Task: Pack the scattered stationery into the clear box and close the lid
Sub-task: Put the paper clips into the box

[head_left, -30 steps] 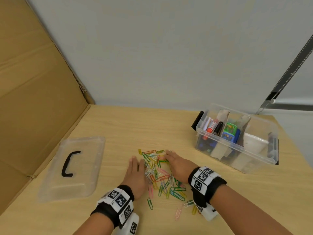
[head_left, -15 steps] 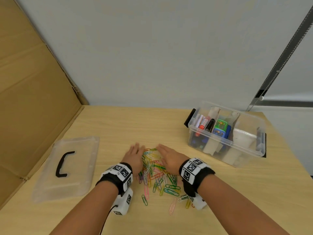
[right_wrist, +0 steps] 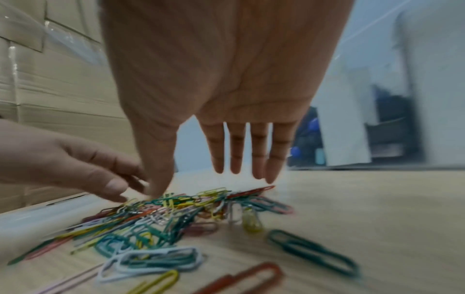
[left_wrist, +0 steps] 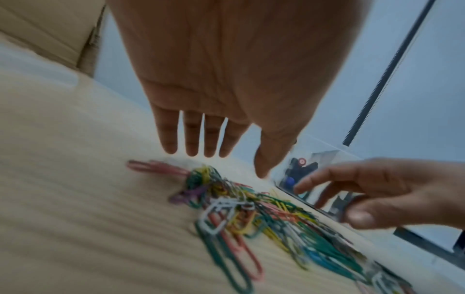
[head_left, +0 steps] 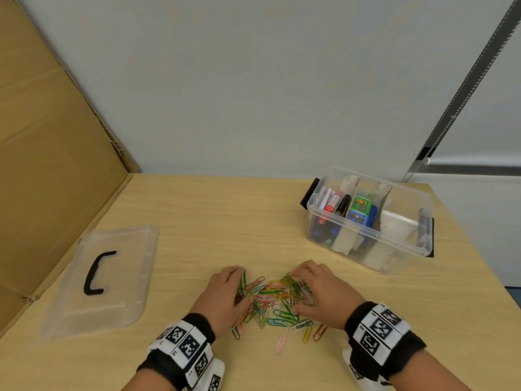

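— Wood-grain table (head_left: 214, 210), cardboard wall (head_left: 42, 136) to the left?
— Yes. Both hands, left hand (head_left: 222, 294) and right hand (head_left: 321, 292), lie flat-fingered around coloured paper clips (head_left: 273, 299). Clear box (head_left: 369, 238) stands far right, its lid (head_left: 124, 277) off at left.

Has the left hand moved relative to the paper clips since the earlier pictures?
Yes. The left hand has pushed rightward into the paper clips, toward the right hand.
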{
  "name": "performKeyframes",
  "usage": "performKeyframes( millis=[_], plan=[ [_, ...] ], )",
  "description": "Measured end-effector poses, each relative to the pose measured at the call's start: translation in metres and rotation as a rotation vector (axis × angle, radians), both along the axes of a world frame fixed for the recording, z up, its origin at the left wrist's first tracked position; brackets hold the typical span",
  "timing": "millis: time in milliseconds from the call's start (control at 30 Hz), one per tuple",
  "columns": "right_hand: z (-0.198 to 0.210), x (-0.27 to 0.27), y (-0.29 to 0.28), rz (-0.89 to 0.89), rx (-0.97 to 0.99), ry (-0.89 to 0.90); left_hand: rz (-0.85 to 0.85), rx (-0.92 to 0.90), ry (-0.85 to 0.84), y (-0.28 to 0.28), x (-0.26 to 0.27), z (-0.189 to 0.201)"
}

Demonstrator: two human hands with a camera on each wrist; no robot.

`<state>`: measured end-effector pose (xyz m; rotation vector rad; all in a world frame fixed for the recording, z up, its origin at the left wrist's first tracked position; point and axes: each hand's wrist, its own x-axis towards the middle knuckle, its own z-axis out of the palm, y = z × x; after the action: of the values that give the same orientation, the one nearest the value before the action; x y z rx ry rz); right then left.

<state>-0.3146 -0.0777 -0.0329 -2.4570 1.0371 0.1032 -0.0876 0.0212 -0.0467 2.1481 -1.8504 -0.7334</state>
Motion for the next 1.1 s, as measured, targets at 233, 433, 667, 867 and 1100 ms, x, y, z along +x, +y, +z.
performKeyframes(
  millis=[233, 433, 667, 867, 1100],
  plan=[
    [-0.017, 0.009, 0.012, -0.107, 0.041, 0.095, -0.03, 0.069, -0.07, -0.003, -0.005, -0.004],
    [-0.015, 0.033, 0.017, -0.087, 0.004, 0.037, -0.028, -0.017, -0.049, -0.01, -0.013, 0.004],
    [-0.014, 0.036, 0.019, -0.1, -0.113, 0.122, -0.074, -0.013, -0.14, -0.014, -0.011, 0.012],
    [-0.013, 0.034, 0.015, -0.111, -0.156, 0.06, -0.05, -0.054, -0.132, -0.013, -0.008, 0.013],
    [0.009, 0.009, 0.012, -0.211, -0.047, -0.195, 0.017, -0.149, -0.049, -0.015, 0.001, 0.019]
  ],
)
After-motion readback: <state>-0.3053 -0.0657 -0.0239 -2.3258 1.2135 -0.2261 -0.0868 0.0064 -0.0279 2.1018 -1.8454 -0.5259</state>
